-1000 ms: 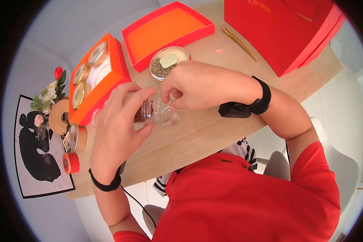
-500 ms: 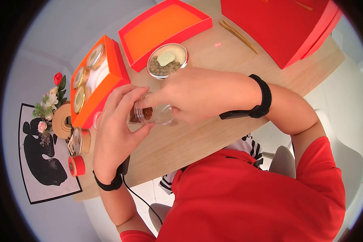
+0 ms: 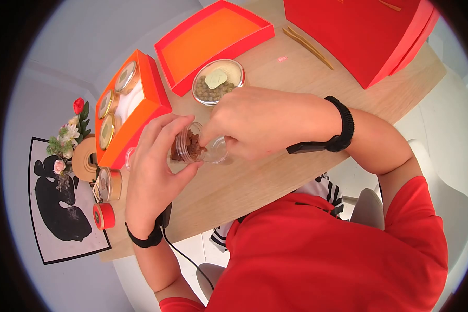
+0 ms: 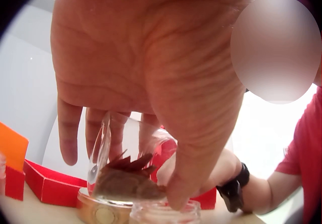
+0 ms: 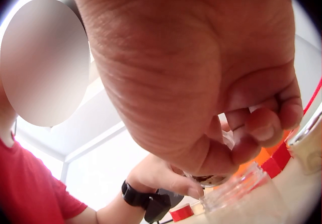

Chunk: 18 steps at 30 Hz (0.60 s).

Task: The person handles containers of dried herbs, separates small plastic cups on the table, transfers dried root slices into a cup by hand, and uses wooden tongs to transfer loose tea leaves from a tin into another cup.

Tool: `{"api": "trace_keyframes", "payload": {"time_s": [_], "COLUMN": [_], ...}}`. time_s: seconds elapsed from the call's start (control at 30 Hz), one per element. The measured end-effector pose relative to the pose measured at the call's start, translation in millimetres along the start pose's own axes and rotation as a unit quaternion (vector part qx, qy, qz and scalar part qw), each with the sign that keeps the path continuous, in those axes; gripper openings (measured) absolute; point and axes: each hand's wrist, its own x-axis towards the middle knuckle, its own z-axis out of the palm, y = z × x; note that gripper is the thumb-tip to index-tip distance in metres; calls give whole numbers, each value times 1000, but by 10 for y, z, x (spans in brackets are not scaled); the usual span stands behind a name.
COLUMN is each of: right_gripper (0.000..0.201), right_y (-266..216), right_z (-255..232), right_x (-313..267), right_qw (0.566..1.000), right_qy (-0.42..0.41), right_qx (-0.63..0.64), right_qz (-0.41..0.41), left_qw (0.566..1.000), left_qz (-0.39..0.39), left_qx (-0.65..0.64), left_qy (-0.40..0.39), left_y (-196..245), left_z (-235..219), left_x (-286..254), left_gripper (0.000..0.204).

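My left hand (image 3: 153,161) grips a clear jar (image 4: 103,166) between thumb and fingers, tilted with its mouth toward the right hand. Reddish-brown dried pieces (image 3: 194,147) lie inside, bunched near the mouth. Fingertips of my right hand (image 3: 260,122) reach to that mouth among the pieces, with its other fingers curled in the right wrist view. I cannot tell if they pinch any piece. Below stands a second clear jar (image 3: 217,151), open-topped, under the tilted mouth. Its threaded rim (image 4: 163,211) shows in the left wrist view.
Behind the hands stands a round container of greenish balls (image 3: 211,94). An orange-lined red box lid (image 3: 213,44), a box (image 3: 153,88) with gold-rimmed jars, wooden tongs (image 3: 309,48) and a red bag (image 3: 348,39) lie around. Small tins (image 3: 104,216) and flowers (image 3: 67,135) are at left.
My right fingertips have moved from above the lower jar left into the tilted jar's mouth. The dried pieces now show more plainly at that mouth. My left hand keeps its hold.
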Motion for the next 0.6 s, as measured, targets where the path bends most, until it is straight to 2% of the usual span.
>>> {"api": "trace_keyframes", "payload": {"time_s": [0.13,0.33,0.4,0.6], "right_gripper": [44,44,47,47], "right_y": [-16,-6,-24,-85], "right_z": [-34,-3,35,-47], "right_x": [11,11,-5,-26], "right_qw": [1000,999,1000,999], "right_qy": [-14,32,25,-37], "right_qx": [0,-20,-12,-30], "right_qz": [18,-32,-1,7], "left_qw": [1000,999,998,999], "left_qz": [-1,11,12,6], "left_qx": [1,44,55,53], "left_qy": [1,4,3,-6], "left_y": [3,67,77,114], "left_z": [0,-6,-14,-14], "left_x": [-3,9,16,28], "left_gripper": [83,83,83,84]}}
